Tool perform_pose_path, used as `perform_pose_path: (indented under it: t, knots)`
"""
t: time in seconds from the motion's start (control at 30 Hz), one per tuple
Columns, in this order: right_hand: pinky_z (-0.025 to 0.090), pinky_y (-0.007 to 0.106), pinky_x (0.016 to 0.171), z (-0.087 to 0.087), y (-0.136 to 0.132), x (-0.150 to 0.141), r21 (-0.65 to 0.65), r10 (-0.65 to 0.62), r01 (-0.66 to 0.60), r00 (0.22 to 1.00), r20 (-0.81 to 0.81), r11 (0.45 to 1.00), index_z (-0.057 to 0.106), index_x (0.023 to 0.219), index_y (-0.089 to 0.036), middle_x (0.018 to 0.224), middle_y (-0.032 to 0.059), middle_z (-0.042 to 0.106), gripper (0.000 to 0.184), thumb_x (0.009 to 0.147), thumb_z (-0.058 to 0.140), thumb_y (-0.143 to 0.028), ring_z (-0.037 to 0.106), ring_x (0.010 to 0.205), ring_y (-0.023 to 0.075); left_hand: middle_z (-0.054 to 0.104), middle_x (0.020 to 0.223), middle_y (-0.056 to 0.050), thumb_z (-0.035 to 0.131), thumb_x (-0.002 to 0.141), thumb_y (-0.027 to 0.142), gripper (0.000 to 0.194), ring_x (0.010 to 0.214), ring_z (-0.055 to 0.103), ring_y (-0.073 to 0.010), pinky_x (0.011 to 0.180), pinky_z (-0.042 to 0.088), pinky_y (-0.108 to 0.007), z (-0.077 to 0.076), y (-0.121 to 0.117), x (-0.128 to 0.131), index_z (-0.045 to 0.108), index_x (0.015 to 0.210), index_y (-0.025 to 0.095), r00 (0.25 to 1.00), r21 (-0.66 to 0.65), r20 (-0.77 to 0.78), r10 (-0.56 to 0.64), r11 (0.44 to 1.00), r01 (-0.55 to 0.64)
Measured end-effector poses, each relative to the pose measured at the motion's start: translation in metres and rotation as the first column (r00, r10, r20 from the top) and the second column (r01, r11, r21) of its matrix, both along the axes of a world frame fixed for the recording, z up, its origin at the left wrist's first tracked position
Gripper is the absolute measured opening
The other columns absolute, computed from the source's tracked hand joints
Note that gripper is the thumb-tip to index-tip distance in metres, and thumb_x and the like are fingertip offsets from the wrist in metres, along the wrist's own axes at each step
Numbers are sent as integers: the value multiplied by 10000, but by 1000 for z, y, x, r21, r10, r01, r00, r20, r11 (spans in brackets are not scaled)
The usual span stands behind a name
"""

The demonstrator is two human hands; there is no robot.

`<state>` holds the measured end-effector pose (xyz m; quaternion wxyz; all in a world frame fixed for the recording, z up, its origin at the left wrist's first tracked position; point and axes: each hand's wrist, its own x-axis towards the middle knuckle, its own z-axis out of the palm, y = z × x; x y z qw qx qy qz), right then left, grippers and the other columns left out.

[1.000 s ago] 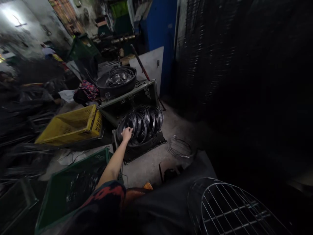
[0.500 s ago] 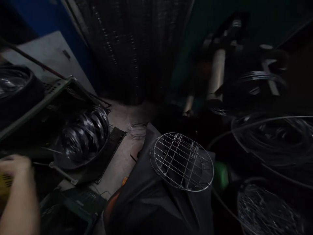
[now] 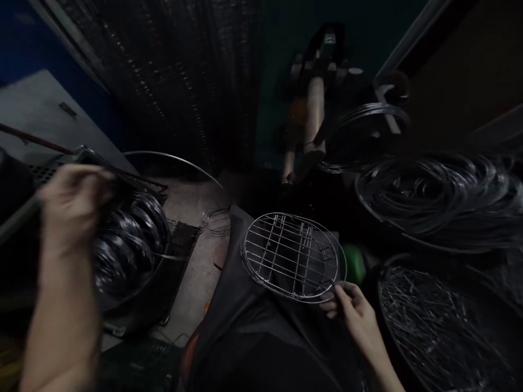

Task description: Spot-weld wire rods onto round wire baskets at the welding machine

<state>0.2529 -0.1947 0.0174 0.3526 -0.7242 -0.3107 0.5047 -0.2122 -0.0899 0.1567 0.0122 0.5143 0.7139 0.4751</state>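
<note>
A round wire rack (image 3: pixel 281 253) with parallel bars lies on the dark cloth (image 3: pixel 245 305) over my lap. My right hand (image 3: pixel 351 310) pinches its near right rim between thumb and fingers. A thin hoop line shows just outside that rim on the right. Raised at the left, my left hand (image 3: pixel 79 193) is blurred, its fingers curled closed. A thin bent wire (image 3: pixel 175 158) arcs out from beside it over the floor; the grip on it is partly lost in blur. Behind and below that hand are bundled wire rings (image 3: pixel 131 239).
A tub of short metal pieces (image 3: pixel 433 326) stands at right, with coiled wire (image 3: pixel 429 190) behind it. Ahead is a machine with a pale cylinder (image 3: pixel 314 109). Another wire piece (image 3: pixel 216 222) lies on the floor (image 3: pixel 186 288). A green object (image 3: pixel 353 263) sits beside my lap.
My left hand has risen from the lower left, and a bent wire now arcs beside it. My right hand has come into view onto the rack's rim. The view has turned right.
</note>
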Motion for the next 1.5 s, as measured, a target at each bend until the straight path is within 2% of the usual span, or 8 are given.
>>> perform_pose_path:
  t: [0.07,0.2,0.37,0.53,0.8,1.07,1.33,1.5]
  knots:
    - [507,333,527,0,-2,5,-8,75,-75,990,121,997,535,890,-214,590,10,629,536,656,613,-690,623,532,221,657,815,35,527,878,450,319,629,511,-54,624,446,-187,-9,47,56,632,980,167,871,-102,36,-490,865,491]
    - [507,355,650,5,2,23,39,149,-186,879,454,982,601,881,-230,695,43,667,477,743,492,-673,643,659,239,679,887,-10,443,929,394,311,688,561,-100,667,426,-216,-37,125,209,645,1022,176,149,-400,54,-987,115,909]
    - [508,347,677,-7,24,41,201,20,-102,927,375,974,595,1131,-192,885,83,679,590,832,382,-655,629,747,222,690,889,13,547,890,320,173,778,608,-138,674,382,-219,-87,153,336,678,975,245,-114,-674,44,-993,-114,730]
    - [500,321,542,-41,41,37,196,2,-25,993,119,980,599,1114,-154,802,70,666,672,772,459,-714,588,626,195,652,1075,-36,567,874,337,313,933,611,-156,803,426,-212,-114,155,318,624,1165,238,-22,-654,73,-997,-64,754]
    - [517,291,683,-55,33,26,191,-119,116,993,4,975,632,1152,-200,984,56,680,570,739,641,-594,620,808,184,664,1163,-65,404,924,427,407,1119,591,-215,1020,418,-346,-172,86,152,647,1134,177,680,-444,316,-662,530,723]
    - [496,271,537,-58,48,19,110,-275,296,945,-176,949,650,1131,-166,770,32,687,653,610,776,-540,599,604,148,636,1235,-63,531,856,395,441,1170,581,-242,1053,422,-368,-231,13,160,620,1218,159,773,-408,484,-410,676,614]
    - [498,400,908,-64,58,26,186,-194,191,981,-6,964,688,1057,-161,974,82,710,580,623,766,-538,630,997,252,530,1351,-82,592,824,489,642,1238,522,-278,1086,379,-387,-224,42,155,492,1355,143,530,-338,678,-509,425,840]
    - [447,434,987,-57,55,29,215,-120,96,988,99,972,671,1109,-160,1108,97,682,583,689,710,-562,593,1097,275,615,1260,-72,571,832,511,589,1168,579,-262,1033,428,-343,-231,47,159,564,1295,146,609,-357,580,-541,504,787]
